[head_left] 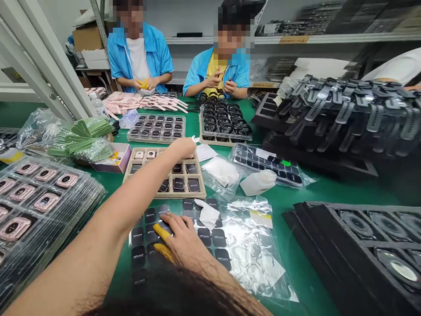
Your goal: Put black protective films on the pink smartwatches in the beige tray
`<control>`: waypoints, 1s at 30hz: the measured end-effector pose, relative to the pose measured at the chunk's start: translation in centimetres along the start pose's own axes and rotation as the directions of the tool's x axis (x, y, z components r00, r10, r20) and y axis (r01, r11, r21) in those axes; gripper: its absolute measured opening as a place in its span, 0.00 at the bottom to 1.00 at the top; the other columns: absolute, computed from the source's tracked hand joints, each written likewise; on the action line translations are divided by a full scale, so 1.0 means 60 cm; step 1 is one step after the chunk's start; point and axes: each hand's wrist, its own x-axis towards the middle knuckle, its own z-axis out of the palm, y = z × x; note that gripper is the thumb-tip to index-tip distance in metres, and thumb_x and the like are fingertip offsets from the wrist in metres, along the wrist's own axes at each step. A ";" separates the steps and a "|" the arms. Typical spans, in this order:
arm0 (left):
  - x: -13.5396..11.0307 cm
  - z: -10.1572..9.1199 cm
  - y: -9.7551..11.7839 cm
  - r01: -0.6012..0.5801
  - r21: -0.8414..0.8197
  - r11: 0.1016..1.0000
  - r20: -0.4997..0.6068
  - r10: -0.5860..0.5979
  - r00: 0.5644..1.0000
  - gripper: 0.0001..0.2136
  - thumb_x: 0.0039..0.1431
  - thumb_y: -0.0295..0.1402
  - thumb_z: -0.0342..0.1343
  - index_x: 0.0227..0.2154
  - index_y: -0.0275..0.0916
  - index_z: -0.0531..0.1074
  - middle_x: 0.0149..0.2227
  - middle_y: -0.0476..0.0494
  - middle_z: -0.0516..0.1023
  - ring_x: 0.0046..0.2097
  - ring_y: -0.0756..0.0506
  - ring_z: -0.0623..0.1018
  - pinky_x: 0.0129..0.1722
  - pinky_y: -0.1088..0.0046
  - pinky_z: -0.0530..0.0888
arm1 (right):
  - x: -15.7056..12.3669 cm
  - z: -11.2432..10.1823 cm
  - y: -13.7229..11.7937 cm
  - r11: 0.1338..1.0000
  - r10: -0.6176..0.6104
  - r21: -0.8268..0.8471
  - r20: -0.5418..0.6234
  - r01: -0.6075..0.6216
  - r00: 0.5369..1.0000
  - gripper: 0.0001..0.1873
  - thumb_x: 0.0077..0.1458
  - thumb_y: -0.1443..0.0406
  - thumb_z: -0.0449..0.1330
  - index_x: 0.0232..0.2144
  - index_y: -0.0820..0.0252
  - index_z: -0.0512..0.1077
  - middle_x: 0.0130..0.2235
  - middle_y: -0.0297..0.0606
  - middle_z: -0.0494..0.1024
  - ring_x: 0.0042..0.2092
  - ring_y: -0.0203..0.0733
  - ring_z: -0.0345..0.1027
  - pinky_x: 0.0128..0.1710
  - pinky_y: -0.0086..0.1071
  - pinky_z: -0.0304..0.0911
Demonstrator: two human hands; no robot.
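Observation:
My left hand (184, 148) stretches out to the far right part of a beige tray (203, 193), over its back row. A small bit of white shows at its fingertips, and the fingers are mostly hidden behind the hand. Watch bodies and square black pieces sit in the tray's compartments. Nearer to me, my right hand (182, 232) lies with fingers apart on a clear sheet of black HiFuture stickers (138, 256). Yellow finger cots cover two of its fingers. A crumpled white tissue (208, 215) rests on that sheet, beyond this hand.
Stacked clear trays of pink watches (46, 175) stand at left, black foam trays (332, 224) at right. A white bottle (259, 183) lies beyond the plastic sheets. Green straps (87, 138) and black straps (345, 105) are piled up. Two co-workers in blue jackets sit opposite.

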 end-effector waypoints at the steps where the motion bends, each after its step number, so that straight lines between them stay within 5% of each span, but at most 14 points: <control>1: 0.005 -0.004 0.002 -0.019 0.004 1.000 0.025 0.019 1.000 0.09 0.51 0.24 0.65 0.37 0.33 0.83 0.42 0.29 0.83 0.50 0.32 0.79 0.51 0.62 0.72 | 0.001 -0.002 -0.001 1.000 0.002 0.003 -0.004 -0.002 1.000 0.22 0.65 0.47 0.53 0.54 0.46 0.74 0.61 0.45 0.76 0.62 0.55 0.68 0.52 0.53 0.72; 8: -0.004 -0.016 0.004 -0.064 -0.021 0.998 0.074 0.066 0.995 0.08 0.46 0.22 0.63 0.31 0.34 0.83 0.41 0.29 0.84 0.50 0.33 0.79 0.52 0.62 0.71 | 0.009 -0.021 -0.014 0.999 0.036 0.020 -0.016 -0.036 0.999 0.21 0.67 0.49 0.52 0.55 0.47 0.74 0.59 0.44 0.77 0.60 0.52 0.70 0.53 0.50 0.72; 14: -0.022 -0.017 0.001 0.017 -0.165 0.986 -0.058 -0.027 0.998 0.09 0.52 0.23 0.60 0.36 0.33 0.81 0.40 0.30 0.84 0.49 0.35 0.80 0.52 0.63 0.72 | 0.011 -0.042 -0.009 0.993 0.011 0.114 -0.026 -0.008 1.000 0.18 0.67 0.55 0.55 0.55 0.49 0.73 0.57 0.45 0.77 0.57 0.52 0.72 0.53 0.48 0.72; 17: -0.084 0.001 0.015 0.051 -0.282 0.958 -0.207 -0.113 0.972 0.14 0.66 0.30 0.51 0.48 0.31 0.76 0.48 0.31 0.81 0.51 0.38 0.79 0.53 0.64 0.73 | 0.005 -0.065 0.007 0.971 0.111 0.233 -0.283 -0.043 0.953 0.18 0.65 0.65 0.57 0.56 0.50 0.72 0.50 0.45 0.79 0.51 0.51 0.75 0.50 0.45 0.73; 19: -0.155 0.028 0.034 0.032 -0.417 0.908 -0.272 -0.159 0.949 0.17 0.72 0.36 0.44 0.55 0.33 0.71 0.49 0.35 0.81 0.49 0.43 0.80 0.50 0.68 0.75 | -0.001 -0.081 0.022 0.943 0.274 0.305 -0.489 -0.132 0.828 0.21 0.64 0.69 0.57 0.57 0.50 0.71 0.45 0.45 0.77 0.47 0.53 0.75 0.47 0.45 0.74; 21: -0.239 0.061 0.055 -0.125 -0.854 0.506 -0.220 -0.133 0.966 0.16 0.70 0.40 0.50 0.50 0.34 0.72 0.44 0.38 0.82 0.44 0.45 0.82 0.46 0.69 0.78 | -0.006 -0.095 0.038 0.926 0.352 0.334 -0.585 -0.179 0.730 0.23 0.63 0.71 0.57 0.58 0.50 0.70 0.45 0.45 0.74 0.45 0.53 0.75 0.45 0.46 0.74; 23: -0.318 0.091 0.073 -0.048 -0.987 0.150 -0.047 0.015 0.999 0.17 0.64 0.43 0.60 0.48 0.36 0.73 0.42 0.40 0.82 0.40 0.45 0.83 0.43 0.67 0.79 | -0.010 -0.101 0.054 0.946 0.279 0.304 -0.586 -0.113 0.761 0.25 0.62 0.72 0.58 0.59 0.49 0.69 0.48 0.46 0.73 0.47 0.53 0.74 0.44 0.47 0.74; 26: -0.396 0.117 0.082 0.131 -0.987 -0.096 0.124 0.072 0.990 0.28 0.52 0.43 0.71 0.51 0.38 0.69 0.37 0.44 0.81 0.33 0.47 0.82 0.37 0.67 0.80 | -0.011 -0.096 0.069 0.959 0.073 0.275 -0.483 0.072 0.873 0.23 0.61 0.74 0.58 0.56 0.48 0.72 0.51 0.44 0.74 0.47 0.49 0.73 0.40 0.43 0.74; 30: -0.423 0.128 0.077 0.244 -0.946 -0.211 0.223 0.120 0.967 0.29 0.46 0.42 0.76 0.47 0.36 0.70 0.32 0.46 0.81 0.30 0.47 0.82 0.35 0.69 0.80 | -0.009 -0.084 0.063 0.921 0.016 0.360 -0.417 0.149 0.909 0.20 0.61 0.75 0.58 0.51 0.49 0.73 0.46 0.42 0.76 0.44 0.45 0.73 0.40 0.40 0.74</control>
